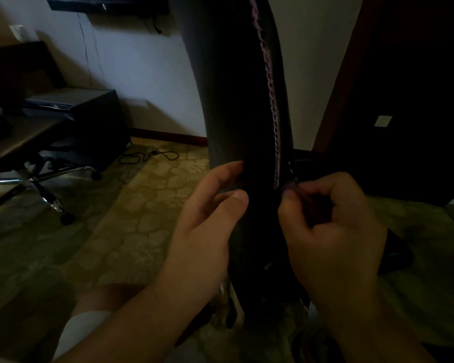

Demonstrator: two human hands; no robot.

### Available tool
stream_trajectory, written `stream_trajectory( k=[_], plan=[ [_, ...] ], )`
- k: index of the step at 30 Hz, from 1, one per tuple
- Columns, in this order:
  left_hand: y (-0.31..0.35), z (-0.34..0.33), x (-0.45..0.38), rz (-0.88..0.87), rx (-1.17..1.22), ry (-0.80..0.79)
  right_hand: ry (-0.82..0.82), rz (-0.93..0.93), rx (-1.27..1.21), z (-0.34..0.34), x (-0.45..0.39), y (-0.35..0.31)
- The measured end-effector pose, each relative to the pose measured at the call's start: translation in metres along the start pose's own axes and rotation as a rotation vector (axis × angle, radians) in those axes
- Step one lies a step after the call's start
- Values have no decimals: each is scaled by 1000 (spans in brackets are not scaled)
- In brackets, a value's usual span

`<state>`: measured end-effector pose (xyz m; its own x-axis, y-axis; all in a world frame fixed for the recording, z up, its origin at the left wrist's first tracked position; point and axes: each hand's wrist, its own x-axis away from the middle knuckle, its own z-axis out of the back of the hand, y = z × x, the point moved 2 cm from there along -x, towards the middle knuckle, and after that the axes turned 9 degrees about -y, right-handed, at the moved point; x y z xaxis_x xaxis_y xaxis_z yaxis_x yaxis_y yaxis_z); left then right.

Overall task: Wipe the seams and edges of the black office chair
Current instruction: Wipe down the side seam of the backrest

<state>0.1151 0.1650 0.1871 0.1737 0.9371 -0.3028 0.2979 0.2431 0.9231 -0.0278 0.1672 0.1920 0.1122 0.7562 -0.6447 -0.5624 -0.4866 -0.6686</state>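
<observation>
The black office chair stands upright in the middle, its backrest edge rising between the two hands. The left hand rests on its left side, fingers loosely bent, gripping nothing. The right hand is curled at the pale stitched seam, pinching what may be a dark cloth; the dim light hides it.
</observation>
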Motion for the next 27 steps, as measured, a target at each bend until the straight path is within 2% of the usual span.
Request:
stream_trajectory(
  k=[5, 8, 10, 13, 17, 22, 25, 27],
  plan=[
    [2, 0, 1, 5, -4, 2, -119, 92, 33, -7, 6, -6],
    [3, -1, 1, 12, 26, -6, -11, 38, 21, -2, -1, -1],
    [5, -1, 1, 18, 17, -8, -20, 81, 38, -2, -2, -2],
    [4, 0, 2, 22, -10, 1, -119, 159, 80, -7, 3, -7],
    [6, -3, 2, 28, 4, -9, -2, 103, 76, 4, -8, -1],
    [5, -1, 2, 25, -3, 2, -134, 209, 115, -3, -1, -8],
    [6, -2, 3, 27, 21, -9, -19, 120, 64, 4, -8, -1],
    [8, -3, 3, 23, 16, -17, -4, 130, 61, 7, -10, -2]
  ],
)
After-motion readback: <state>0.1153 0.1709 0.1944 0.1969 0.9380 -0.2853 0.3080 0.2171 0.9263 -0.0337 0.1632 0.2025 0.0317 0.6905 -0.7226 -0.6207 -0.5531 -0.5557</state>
